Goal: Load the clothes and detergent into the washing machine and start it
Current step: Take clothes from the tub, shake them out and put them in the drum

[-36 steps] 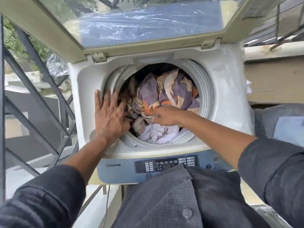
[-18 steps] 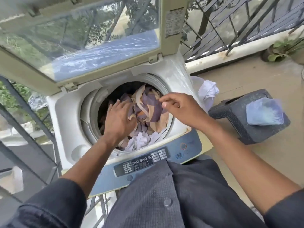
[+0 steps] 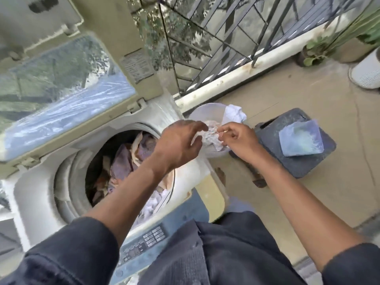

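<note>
Both hands reach the basin (image 3: 202,112) for more laundry: right hand (image 3: 236,136) pinches a garment (image 3: 211,136), left hand (image 3: 181,142) spread open.

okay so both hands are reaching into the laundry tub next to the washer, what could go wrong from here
The right hand pinches only a bit of the pale cloth, so it may slip and fall on the floor. The drum already looks full, so more may sit over the rim. The detergent packet could be forgotten.
</note>
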The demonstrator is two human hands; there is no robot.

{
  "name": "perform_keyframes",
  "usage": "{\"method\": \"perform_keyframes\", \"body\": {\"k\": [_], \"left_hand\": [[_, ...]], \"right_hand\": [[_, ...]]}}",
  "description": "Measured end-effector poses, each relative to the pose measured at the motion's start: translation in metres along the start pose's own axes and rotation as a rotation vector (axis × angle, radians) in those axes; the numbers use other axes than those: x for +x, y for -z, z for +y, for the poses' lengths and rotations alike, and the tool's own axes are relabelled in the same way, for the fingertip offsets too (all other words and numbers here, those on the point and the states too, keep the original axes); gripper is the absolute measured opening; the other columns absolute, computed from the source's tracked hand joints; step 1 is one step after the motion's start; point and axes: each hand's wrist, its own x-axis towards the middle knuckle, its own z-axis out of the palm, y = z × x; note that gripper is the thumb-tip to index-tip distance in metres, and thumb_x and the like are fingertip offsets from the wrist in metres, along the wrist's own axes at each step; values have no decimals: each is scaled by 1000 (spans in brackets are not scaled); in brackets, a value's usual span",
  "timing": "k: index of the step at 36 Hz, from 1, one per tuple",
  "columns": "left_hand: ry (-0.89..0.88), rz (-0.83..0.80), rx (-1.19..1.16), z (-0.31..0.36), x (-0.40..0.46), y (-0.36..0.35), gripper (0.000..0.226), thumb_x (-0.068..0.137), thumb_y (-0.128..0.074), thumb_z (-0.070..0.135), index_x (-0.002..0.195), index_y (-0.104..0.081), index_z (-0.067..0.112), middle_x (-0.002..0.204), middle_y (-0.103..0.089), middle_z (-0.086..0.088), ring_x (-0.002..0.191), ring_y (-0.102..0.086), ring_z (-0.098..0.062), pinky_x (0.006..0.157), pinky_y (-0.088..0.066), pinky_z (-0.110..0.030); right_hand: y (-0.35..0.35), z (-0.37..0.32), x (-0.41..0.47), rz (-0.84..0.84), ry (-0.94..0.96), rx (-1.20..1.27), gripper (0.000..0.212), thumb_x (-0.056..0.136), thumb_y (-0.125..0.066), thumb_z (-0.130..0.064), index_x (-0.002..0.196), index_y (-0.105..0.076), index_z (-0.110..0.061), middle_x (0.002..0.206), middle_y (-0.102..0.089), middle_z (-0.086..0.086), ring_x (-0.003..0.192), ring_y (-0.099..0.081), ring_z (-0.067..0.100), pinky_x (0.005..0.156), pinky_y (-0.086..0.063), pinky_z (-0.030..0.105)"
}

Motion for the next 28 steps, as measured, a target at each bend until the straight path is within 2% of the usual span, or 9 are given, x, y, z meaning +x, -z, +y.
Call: {"method": "perform_keyframes", "body": {"k": [3, 5, 9, 12, 16, 21, 23, 25, 28], "left_hand": [[36, -88, -2, 7, 33, -10, 43, 91, -52, 30, 131, -67, 24, 130, -73, 2, 118, -67, -26, 95, -56, -40], [80, -167, -19, 11, 55, -20, 46, 90, -50, 34, 133, -65, 25, 130, -72, 0, 117, -67, -27, 95, -56, -40], [181, -313, -19, 19, 100, -43, 54, 85, -44, 44, 132, -66, 27, 129, -72, -1, 117, -66, -29, 96, -54, -40], [255, -392, -65, 18, 130, -66, 57, 85, -45, 48, 133, -66, 27, 130, -71, -1, 120, -64, -29, 98, -53, -40], [340, -458, -101, 5, 161, -105, 38, 98, -61, 36, 135, -65, 28, 132, -69, 2, 121, -63, -24, 100, -51, -35], [495, -531, -202, -10, 184, -148, 34, 98, -62, 36, 131, -66, 32, 128, -70, 6, 115, -66, -20, 98, -49, -29], [540, -561, -216, -17, 190, -163, 32, 98, -61, 37, 129, -67, 34, 125, -71, 8, 116, -66, -20, 100, -48, -28], [588, -579, -234, -24, 194, -178, 29, 97, -60, 37, 125, -68, 35, 122, -72, 10, 115, -67, -18, 99, -48, -26], [653, -627, -238, -34, 202, -203, 28, 96, -59, 36, 123, -69, 35, 125, -72, 9, 117, -66, -20, 101, -49, -29]], "right_hand": [[8, 28, 31, -23, -56, 5, 28, 81, -61, -52, 102, -73, -38, 91, -78, -10, 90, -73, 13, 88, -59, 41], [11, 45, 53, -43, -92, 11, 17, 91, -64, -37, 103, -74, -32, 91, -77, -7, 86, -71, 15, 79, -56, 34], [15, 81, 94, -60, -130, -16, 7, 94, -67, -29, 98, -71, -33, 82, -69, -8, 82, -69, 19, 75, -53, 32], [18, 107, 123, -111, -188, -36, 15, 97, -65, -28, 110, -71, -27, 96, -70, -3, 91, -68, 20, 81, -55, 33], [15, 146, 165, -154, -274, -90, 23, 96, -62, -29, 118, -68, -25, 117, -71, 4, 106, -67, 27, 92, -56, 40], [7, 198, 225, -177, -349, -77, 35, 95, -60, -26, 130, -61, -23, 128, -67, 10, 110, -66, 31, 93, -56, 42], [6, 214, 250, -182, -374, -96, 38, 95, -60, -24, 133, -61, -21, 128, -66, 9, 113, -65, 31, 90, -53, 37], [5, 230, 275, -211, -407, -127, 33, 94, -58, -21, 127, -62, -22, 120, -65, 5, 108, -63, 28, 86, -49, 33], [2, 253, 312, -258, -392, -242, 10, 91, -54, -16, 95, -59, -25, 98, -61, 4, 96, -59, 25, 71, -44, 29]]}}
